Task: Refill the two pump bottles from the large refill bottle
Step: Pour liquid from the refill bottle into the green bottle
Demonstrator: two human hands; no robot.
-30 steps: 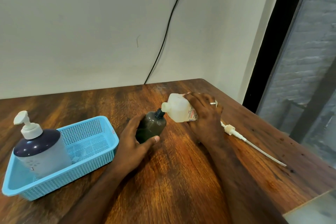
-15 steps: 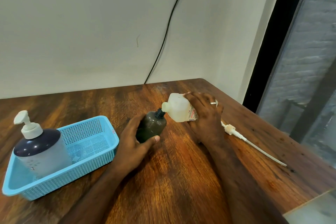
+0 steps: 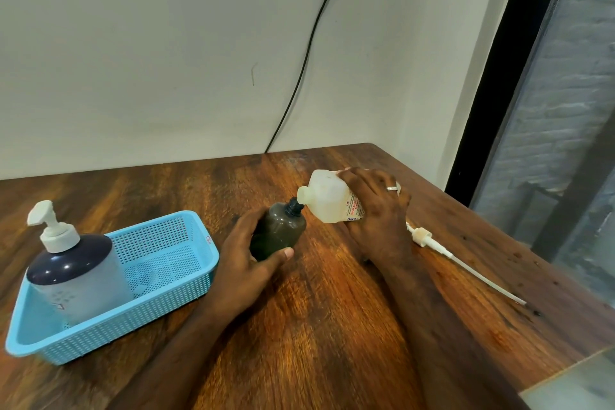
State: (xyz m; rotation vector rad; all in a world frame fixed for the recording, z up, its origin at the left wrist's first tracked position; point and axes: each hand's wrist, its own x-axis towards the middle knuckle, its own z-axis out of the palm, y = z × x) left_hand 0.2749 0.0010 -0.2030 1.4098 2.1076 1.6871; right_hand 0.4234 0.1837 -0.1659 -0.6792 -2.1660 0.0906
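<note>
While my left hand (image 3: 248,260) grips the dark pump bottle (image 3: 279,231) and my right hand (image 3: 377,210) tips the refill bottle (image 3: 327,198) spout-to-neck, pouring is underway; next I judge steady alignment essential.

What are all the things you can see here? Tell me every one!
dark bottle: 1, dark olive, mid table, open neck, tilted
refill bottle: 1, whitish, tipped, spout at the dark bottle's neck
pump bottle: 1, clear with navy top and white pump, in the basket's left end
basket: 1, light blue, on the table's left
loose pump: 1, white, lying on the table at right
table: 1, brown wood
cable: 1, black, on the wall
left hand: 1, grips the dark bottle
right hand: 1, ringed, grips the refill bottle
</note>
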